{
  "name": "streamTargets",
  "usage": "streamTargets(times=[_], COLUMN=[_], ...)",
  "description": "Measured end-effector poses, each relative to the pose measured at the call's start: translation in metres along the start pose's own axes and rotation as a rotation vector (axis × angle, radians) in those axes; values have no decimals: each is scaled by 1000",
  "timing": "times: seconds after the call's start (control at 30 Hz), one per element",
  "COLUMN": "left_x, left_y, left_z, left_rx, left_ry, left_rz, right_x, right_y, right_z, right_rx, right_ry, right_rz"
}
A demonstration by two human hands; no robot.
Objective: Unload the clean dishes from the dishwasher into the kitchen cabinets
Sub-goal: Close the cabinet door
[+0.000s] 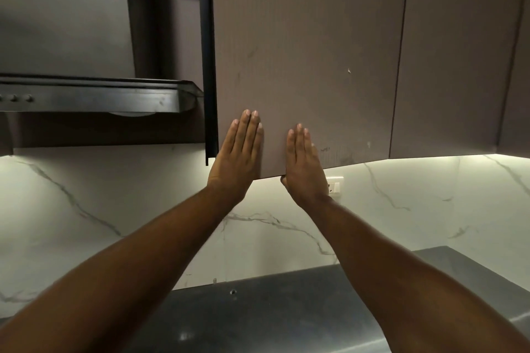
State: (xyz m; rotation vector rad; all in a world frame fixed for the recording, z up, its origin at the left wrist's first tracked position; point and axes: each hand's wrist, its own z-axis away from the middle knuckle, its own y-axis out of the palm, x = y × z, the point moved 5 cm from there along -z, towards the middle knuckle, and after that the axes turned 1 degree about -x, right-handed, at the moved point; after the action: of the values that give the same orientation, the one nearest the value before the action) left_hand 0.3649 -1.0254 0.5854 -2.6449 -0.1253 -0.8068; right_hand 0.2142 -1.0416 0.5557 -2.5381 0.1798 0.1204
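Both grips are flat and released, holding nothing: we see our left hand (239,149) and right hand (304,163) laid with straight, closed fingers against the lower part of the tall brown matte cabinet door (309,51). On the left hand the whole palm side faces the panel near its left edge; the right hand sits just beside it, fingers on the face of the door and the thumb tucked under its bottom edge.

That door is the biggest thing before us, a plain handle-free slab with fine vertical ribbing and a few pale scuffs. It hangs above the tabletop, with a narrow black vertical strip (208,60) along its left side. A second brown door (459,51) of the same finish sits to its right.

Behind and below we see the white marble-veined backsplash (86,195), lit from under the cabinets, then the dark grey glossy tabletop (258,309). To the left hangs a black range hood (94,96) with small round knobs. A white wall socket (335,184) shows beside our right wrist.
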Motion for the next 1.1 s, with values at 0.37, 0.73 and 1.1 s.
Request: streamTargets(times=[0.37,0.73,1.1], left_x=[7,3,6], left_y=[82,121,116], left_z=[-28,-40,-40], left_rx=[-16,-74,84], left_ry=[15,18,-7], left_rz=[55,118,250], right_x=[2,3,-11], right_y=[53,70,55], right_z=[-33,-46,-42], right_rx=[-67,-30,122], right_ry=[-43,-40,-102], right_rz=[21,13,7])
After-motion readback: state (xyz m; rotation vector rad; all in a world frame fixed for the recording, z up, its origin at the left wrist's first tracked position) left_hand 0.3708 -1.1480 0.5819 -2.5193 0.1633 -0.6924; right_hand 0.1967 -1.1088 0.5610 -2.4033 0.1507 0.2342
